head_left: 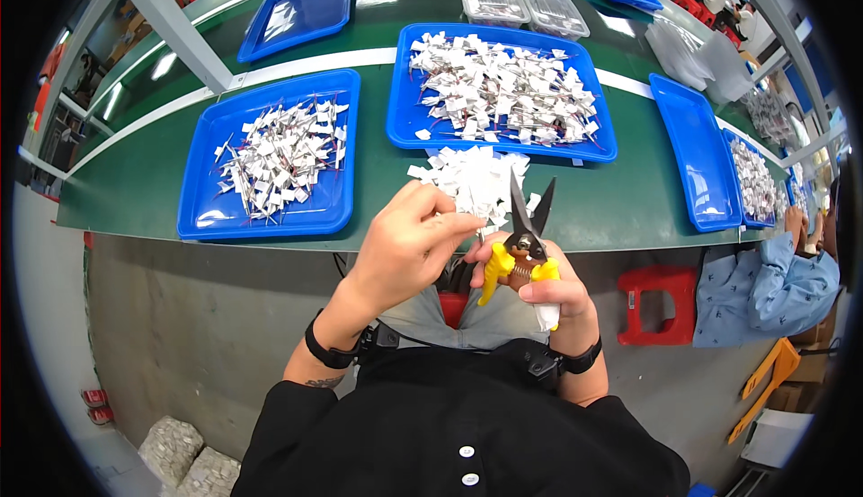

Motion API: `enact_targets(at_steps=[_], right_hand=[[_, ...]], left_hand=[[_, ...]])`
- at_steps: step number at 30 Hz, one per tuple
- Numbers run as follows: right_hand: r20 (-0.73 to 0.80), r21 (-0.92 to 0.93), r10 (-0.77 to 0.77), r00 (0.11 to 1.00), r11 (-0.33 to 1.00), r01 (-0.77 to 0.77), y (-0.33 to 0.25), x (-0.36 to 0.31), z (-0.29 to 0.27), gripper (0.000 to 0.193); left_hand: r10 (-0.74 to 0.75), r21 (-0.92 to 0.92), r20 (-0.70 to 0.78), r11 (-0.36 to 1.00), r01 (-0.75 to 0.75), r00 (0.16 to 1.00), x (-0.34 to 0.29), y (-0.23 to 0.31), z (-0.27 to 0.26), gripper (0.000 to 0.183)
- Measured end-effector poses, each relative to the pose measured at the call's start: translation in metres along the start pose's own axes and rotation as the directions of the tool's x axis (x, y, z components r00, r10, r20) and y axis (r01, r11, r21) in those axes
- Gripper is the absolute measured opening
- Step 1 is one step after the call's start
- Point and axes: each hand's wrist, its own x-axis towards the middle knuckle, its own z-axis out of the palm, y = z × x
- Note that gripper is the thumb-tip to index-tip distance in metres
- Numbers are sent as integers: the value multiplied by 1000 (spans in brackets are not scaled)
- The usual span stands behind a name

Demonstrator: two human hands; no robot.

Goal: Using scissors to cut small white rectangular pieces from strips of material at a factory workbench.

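Observation:
My right hand (573, 295) is wrapped round a pair of shears (524, 244) with yellow handles and a coil spring. Their dark blades point up and stand apart. My left hand (400, 241) is closed in a pinch beside the shears, near the fingertips of my right hand. What the pinch holds is too small and too covered to name. Just beyond both hands lies a heap of small white tabbed pieces (467, 178) at the table's front edge. It reaches up to the large blue tray (409, 133), which is piled with thin wired parts bearing white tabs.
At the left stands a blue tray (202, 209) with a smaller pile of tabbed parts. Another blue tray (692, 151) leans at the right, by a seated person in a blue patterned garment (764, 290). Clear plastic boxes (494, 1) stand behind. A red stool (634, 308) is below.

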Motion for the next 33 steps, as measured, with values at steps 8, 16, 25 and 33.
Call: enact_targets(at_steps=[8, 16, 25, 33], right_hand=[[102, 253, -146, 984, 961, 116, 16, 5, -6, 64], [80, 370, -181, 980, 919, 139, 18, 4, -2, 60], [95, 411, -155, 983, 906, 103, 18, 5, 3, 62], [153, 430, -145, 977, 900, 66, 22, 5, 1, 64]], left_hand=[[-331, -408, 79, 850, 333, 940, -17, 4, 3, 33], [-452, -600, 130, 673, 433, 883, -25, 2, 13, 27], [-555, -745, 258, 407, 528, 791, -28, 1, 19, 18], [-471, -838, 445, 82, 540, 762, -23, 3, 21, 16]])
